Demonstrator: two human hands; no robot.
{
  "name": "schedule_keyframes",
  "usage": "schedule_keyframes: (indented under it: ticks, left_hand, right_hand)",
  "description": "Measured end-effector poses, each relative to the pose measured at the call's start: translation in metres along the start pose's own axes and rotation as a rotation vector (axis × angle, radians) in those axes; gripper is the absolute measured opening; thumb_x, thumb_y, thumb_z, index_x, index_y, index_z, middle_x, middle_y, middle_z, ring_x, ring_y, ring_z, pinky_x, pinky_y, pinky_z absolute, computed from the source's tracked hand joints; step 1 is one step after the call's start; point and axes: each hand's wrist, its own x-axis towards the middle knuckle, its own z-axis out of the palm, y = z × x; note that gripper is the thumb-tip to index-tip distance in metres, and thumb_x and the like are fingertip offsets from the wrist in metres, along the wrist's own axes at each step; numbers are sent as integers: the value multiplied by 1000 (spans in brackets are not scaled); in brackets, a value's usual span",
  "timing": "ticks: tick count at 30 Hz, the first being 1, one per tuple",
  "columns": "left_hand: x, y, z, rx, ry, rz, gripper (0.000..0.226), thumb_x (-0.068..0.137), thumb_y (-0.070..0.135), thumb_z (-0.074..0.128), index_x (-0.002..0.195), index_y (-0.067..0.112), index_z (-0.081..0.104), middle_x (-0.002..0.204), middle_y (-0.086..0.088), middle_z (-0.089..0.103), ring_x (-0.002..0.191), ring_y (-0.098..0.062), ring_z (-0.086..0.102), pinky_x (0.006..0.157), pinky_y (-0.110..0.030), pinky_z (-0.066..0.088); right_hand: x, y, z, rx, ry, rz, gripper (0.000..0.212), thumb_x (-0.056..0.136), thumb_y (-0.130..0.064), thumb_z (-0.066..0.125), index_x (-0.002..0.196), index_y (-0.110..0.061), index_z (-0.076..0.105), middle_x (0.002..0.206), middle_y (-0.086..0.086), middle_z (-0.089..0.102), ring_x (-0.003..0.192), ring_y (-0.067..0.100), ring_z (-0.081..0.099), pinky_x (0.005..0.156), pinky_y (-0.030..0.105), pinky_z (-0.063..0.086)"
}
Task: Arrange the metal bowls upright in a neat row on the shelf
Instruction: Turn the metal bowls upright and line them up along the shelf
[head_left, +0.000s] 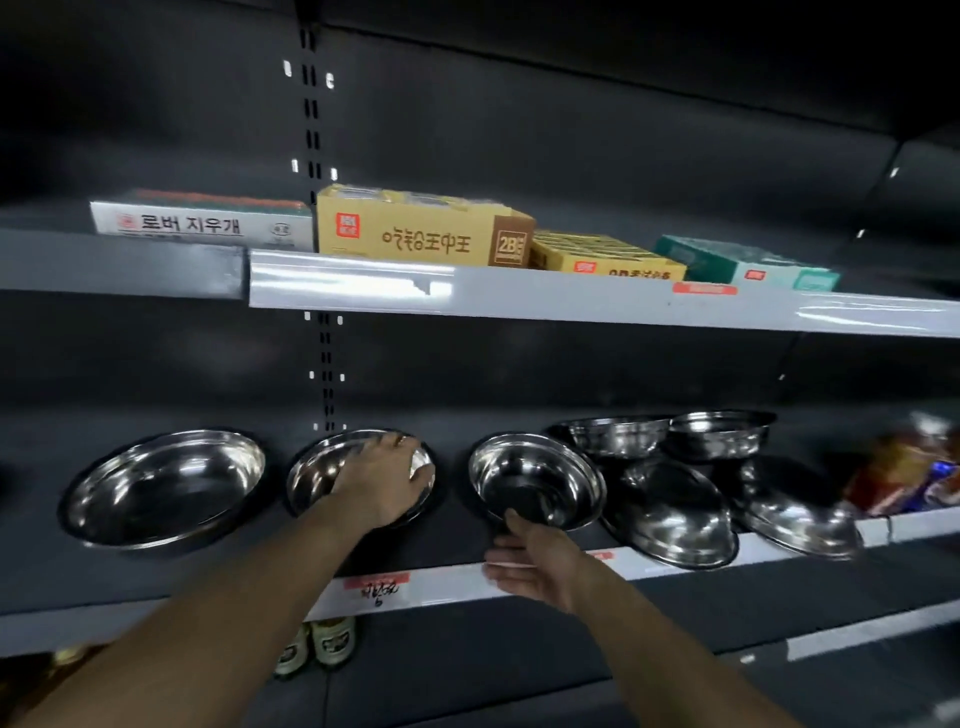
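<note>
Metal bowls: seven on the shelf (675, 564); all hold nothing.
Left hand (382, 480): fingers spread flat inside second bowl (311, 475).
Right hand (530, 564): thumb pinches near rim of third bowl (535, 480).
Right of that grip: four bowls clustered, overlapping.
Upper shelf: four boxes.

Left hand (387, 480) lies flat inside middle bowl (311, 478), frame centre. Right hand (535, 564) holds near rim of third bowl (537, 480) (thumb inside). Large bowl (166, 486) lower left. Jumbled bowls (670, 512) right, on shelf (457, 582).
</note>
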Motion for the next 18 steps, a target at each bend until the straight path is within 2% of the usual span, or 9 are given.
schedule_keyframes:
  ticks: [2, 6, 10, 12, 14, 16, 18]
  left_hand:
    - [7, 14, 5, 5, -10, 28, 53, 97, 50, 39, 140, 19, 47, 143, -7, 49, 133, -27, 44, 111, -39, 36]
    - [14, 34, 12, 0, -33, 50, 56, 98, 51, 38, 143, 18, 45, 145, -7, 47, 135, -27, 42, 111, -38, 35]
    - [17, 38, 16, -16, -43, 55, 57, 97, 52, 39, 143, 19, 45, 145, -6, 47, 136, -27, 41, 113, -39, 35]
    - [16, 37, 17, -13, -48, 49, 56, 97, 51, 39, 143, 19, 45, 144, -6, 47, 136, -27, 40, 113, -39, 34]
    - [16, 34, 16, -8, -49, 38, 55, 98, 51, 39, 143, 19, 45, 144, -5, 47, 135, -26, 41, 112, -39, 34]
    - [16, 30, 13, -3, -43, 20, 54, 98, 51, 39, 140, 19, 47, 143, -5, 49, 134, -26, 43, 110, -38, 35]
    - [16, 25, 9, -9, -24, 7, 50, 98, 51, 39, 136, 19, 51, 138, -5, 51, 130, -26, 46, 107, -38, 37]
  right_hand:
    - [0, -1, -15, 24, 30, 2, 45, 101, -46, 50, 107, -1, 58, 108, 19, 69, 89, 28, 71, 68, 32, 58]
    - [6, -2, -35, 104, 175, -32, 40, 103, -40, 49, 106, -1, 60, 79, 15, 68, 63, 26, 72, 44, 26, 53]
    - [16, -3, -47, 101, 350, -98, 30, 98, -29, 58, 90, -1, 66, 55, 11, 66, 42, 22, 64, 38, 23, 48]
    - [16, -5, -47, 105, 387, -131, 24, 96, -20, 59, 85, -1, 67, 51, 10, 66, 41, 20, 62, 39, 25, 50]
    - [13, -9, -45, 100, 407, -170, 22, 96, -9, 52, 84, 1, 68, 55, 12, 67, 44, 20, 62, 39, 24, 49]
    - [8, -14, -42, 90, 431, -208, 27, 95, -4, 44, 81, 3, 67, 59, 14, 66, 41, 18, 58, 35, 19, 44]
    - [3, -20, -37, 70, 444, -240, 29, 96, -8, 45, 78, 4, 65, 57, 12, 63, 33, 14, 52, 30, 14, 34]
